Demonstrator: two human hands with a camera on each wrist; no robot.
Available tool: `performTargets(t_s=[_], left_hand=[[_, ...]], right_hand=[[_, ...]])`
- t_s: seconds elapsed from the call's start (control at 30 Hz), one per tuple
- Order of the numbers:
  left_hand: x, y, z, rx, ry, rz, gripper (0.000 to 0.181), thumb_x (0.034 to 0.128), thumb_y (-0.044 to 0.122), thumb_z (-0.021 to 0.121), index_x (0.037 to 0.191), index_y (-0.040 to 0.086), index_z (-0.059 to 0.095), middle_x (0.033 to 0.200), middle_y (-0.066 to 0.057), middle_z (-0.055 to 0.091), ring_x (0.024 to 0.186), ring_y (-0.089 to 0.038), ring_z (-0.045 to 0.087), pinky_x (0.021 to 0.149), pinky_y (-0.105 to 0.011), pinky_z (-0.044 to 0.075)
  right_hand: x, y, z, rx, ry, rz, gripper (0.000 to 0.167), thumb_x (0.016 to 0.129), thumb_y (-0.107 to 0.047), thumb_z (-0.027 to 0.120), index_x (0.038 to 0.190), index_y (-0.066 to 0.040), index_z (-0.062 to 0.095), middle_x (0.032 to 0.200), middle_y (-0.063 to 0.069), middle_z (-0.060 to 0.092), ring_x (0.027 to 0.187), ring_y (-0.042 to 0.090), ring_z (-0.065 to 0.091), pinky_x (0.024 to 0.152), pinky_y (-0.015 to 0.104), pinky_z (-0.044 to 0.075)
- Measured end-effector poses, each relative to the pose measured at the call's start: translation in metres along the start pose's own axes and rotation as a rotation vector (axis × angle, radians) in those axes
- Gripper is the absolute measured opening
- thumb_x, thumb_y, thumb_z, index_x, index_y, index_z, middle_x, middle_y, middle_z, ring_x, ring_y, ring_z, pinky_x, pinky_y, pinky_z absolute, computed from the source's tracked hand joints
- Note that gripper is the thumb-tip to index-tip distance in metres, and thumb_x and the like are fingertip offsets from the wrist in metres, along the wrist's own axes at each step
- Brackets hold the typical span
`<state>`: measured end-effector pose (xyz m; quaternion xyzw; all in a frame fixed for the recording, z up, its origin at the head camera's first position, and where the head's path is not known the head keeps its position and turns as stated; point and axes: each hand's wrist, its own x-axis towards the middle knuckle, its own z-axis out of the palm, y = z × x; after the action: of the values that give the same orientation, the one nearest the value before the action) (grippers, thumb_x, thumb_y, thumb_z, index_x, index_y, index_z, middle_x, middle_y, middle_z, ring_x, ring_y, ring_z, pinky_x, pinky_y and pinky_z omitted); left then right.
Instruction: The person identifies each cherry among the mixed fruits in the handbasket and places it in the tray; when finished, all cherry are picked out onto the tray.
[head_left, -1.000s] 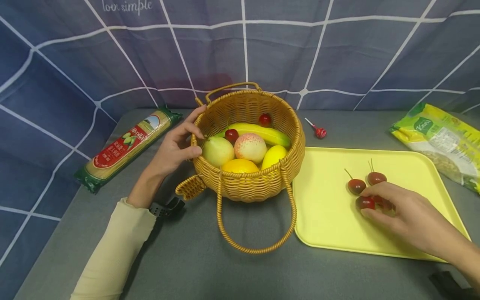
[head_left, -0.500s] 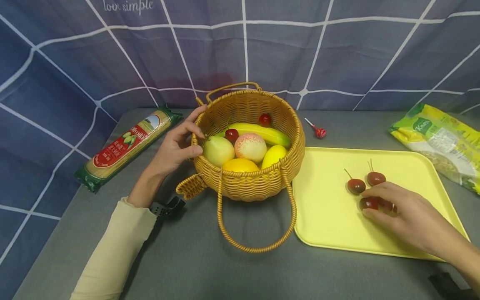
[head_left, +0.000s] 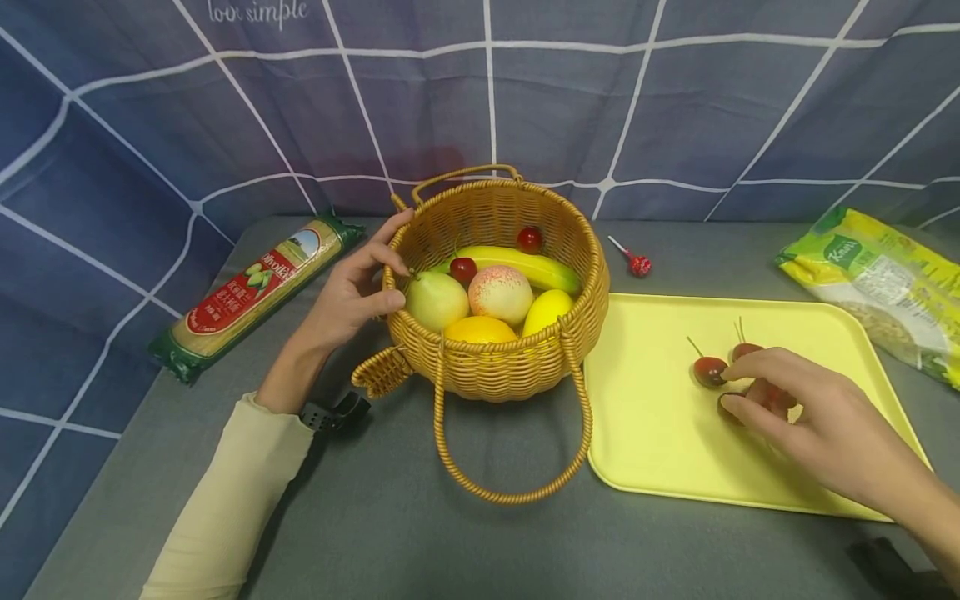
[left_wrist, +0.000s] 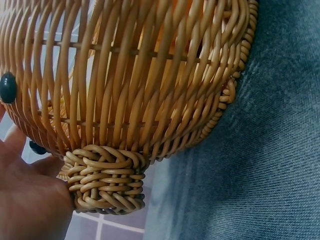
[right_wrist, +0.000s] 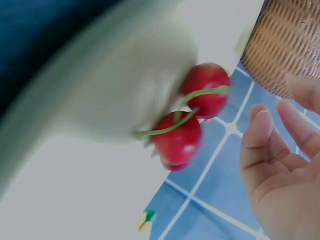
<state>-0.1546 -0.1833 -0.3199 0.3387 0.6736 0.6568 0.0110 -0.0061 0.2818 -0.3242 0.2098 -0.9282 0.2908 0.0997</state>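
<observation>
Left hand (head_left: 356, 292): grasping the rim of the wicker basket (head_left: 495, 383), fingertips over the edge near the pear (head_left: 436, 304), thumb lower on the rim. Right hand (head_left: 825, 425): over the yellow tray (head_left: 652, 442), fingers loosely curved, thumb and forefinger parted; the right wrist view shows it grasping nothing, apart from two stemmed cherries (right_wrist: 178, 140).

Cherries on tray: one with upright stem (head_left: 707, 372), another just behind it, more beneath the right hand, their number uncertain since the fingers cover them.

Basket contents: two cherries, one beside the banana (head_left: 536, 268), one behind it against the far wall; pear at left; peach (head_left: 500, 296) at centre; orange fruit (head_left: 480, 332) and yellow lemon (head_left: 548, 311) in front. Front handle (head_left: 513, 501) folded down on the grey table (head_left: 390, 533).

Surroundings: pasta packet (head_left: 251, 292), left; red lollipop (head_left: 640, 266), behind tray; Knorr bag (head_left: 885, 287), far right; tile-patterned cloth (head_left: 420, 108) at back
</observation>
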Motion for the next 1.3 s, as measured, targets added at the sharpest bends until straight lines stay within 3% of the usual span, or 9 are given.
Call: performTargets(t_s=[0.2,0.5,0.63,0.73,0.8,0.93,1.03,1.23,1.3], left_hand=[[0.0,0.0,0.0,-0.003,-0.004,-0.009,0.045,0.0806,0.043,0.081,0.095,0.006,0.06,0.159,-0.013,0.028,0.147,-0.027,0.018,0.112,-0.063,0.016],[0.0,-0.001,-0.001,-0.006,-0.008,-0.014,0.047,0.0811,0.042,0.081,0.095,0.002,0.059,0.159,-0.012,0.028,0.148,-0.027,0.018,0.111,-0.063,0.016],[0.0,-0.001,0.0,-0.014,-0.005,-0.008,0.046,0.0804,0.042,0.081,0.095,0.004,0.06,0.159,-0.013,0.028,0.148,-0.027,0.018,0.111,-0.065,0.013],[0.001,-0.001,-0.001,-0.013,-0.002,0.0,0.047,0.0799,0.042,0.082,0.094,0.003,0.06,0.159,-0.014,0.028,0.148,-0.028,0.018,0.112,-0.063,0.013],[0.001,-0.001,-0.001,-0.01,-0.001,0.009,0.052,0.08,0.042,0.082,0.094,-0.002,0.057,0.158,-0.015,0.028,0.148,-0.028,0.018,0.112,-0.062,0.013],[0.001,-0.002,-0.001,-0.005,0.001,0.017,0.06,0.0802,0.042,0.082,0.095,-0.009,0.052,0.158,-0.016,0.029,0.147,-0.029,0.019,0.113,-0.058,0.016],[0.0,-0.003,-0.001,-0.008,0.003,0.014,0.056,0.0797,0.041,0.082,0.094,-0.006,0.055,0.158,-0.016,0.029,0.147,-0.03,0.02,0.113,-0.058,0.017],[0.0,-0.002,-0.001,-0.009,-0.003,0.01,0.052,0.0803,0.041,0.082,0.095,-0.003,0.057,0.159,-0.016,0.028,0.147,-0.031,0.02,0.112,-0.06,0.019],[0.0,-0.001,-0.001,-0.01,-0.001,0.012,0.056,0.0805,0.041,0.082,0.095,-0.006,0.055,0.158,-0.016,0.028,0.146,-0.031,0.021,0.112,-0.058,0.021]], right_hand=[[0.019,-0.019,-0.008,0.042,0.057,-0.005,0.046,0.073,0.011,0.079,0.111,-0.01,0.065,0.086,-0.008,0.062,0.068,-0.001,0.057,0.065,0.011,0.044],[0.065,-0.066,-0.019,0.172,0.029,-0.028,0.041,0.083,0.006,0.073,0.117,-0.012,0.06,0.106,-0.009,0.057,0.06,0.006,0.062,0.039,0.021,0.045],[0.094,-0.08,-0.023,0.137,0.027,-0.127,0.037,0.084,0.002,0.073,0.118,-0.011,0.062,0.115,-0.009,0.058,0.074,0.005,0.063,0.053,0.017,0.049],[0.118,-0.087,-0.021,0.12,0.034,-0.21,0.034,0.085,-0.001,0.074,0.116,-0.009,0.064,0.114,-0.007,0.06,0.087,0.003,0.061,0.074,0.016,0.049],[0.134,-0.093,-0.017,0.142,0.02,-0.246,0.031,0.086,-0.001,0.073,0.116,-0.007,0.064,0.113,-0.004,0.062,0.089,0.004,0.06,0.074,0.019,0.05],[0.165,-0.103,-0.005,0.156,-0.058,-0.244,0.028,0.09,-0.008,0.068,0.118,-0.006,0.064,0.113,0.0,0.063,0.093,0.012,0.063,0.076,0.031,0.051],[0.187,-0.11,0.006,0.161,-0.171,-0.172,0.031,0.092,-0.014,0.066,0.121,-0.005,0.062,0.116,0.005,0.063,0.096,0.019,0.064,0.083,0.039,0.049],[0.22,-0.113,0.028,0.199,-0.404,-0.014,0.04,0.092,-0.015,0.065,0.128,-0.003,0.056,0.115,0.011,0.062,0.094,0.024,0.059,0.087,0.039,0.044],[0.229,-0.114,0.034,0.212,-0.464,0.022,0.043,0.092,-0.016,0.065,0.131,-0.003,0.054,0.12,0.012,0.06,0.102,0.024,0.056,0.092,0.039,0.042]])
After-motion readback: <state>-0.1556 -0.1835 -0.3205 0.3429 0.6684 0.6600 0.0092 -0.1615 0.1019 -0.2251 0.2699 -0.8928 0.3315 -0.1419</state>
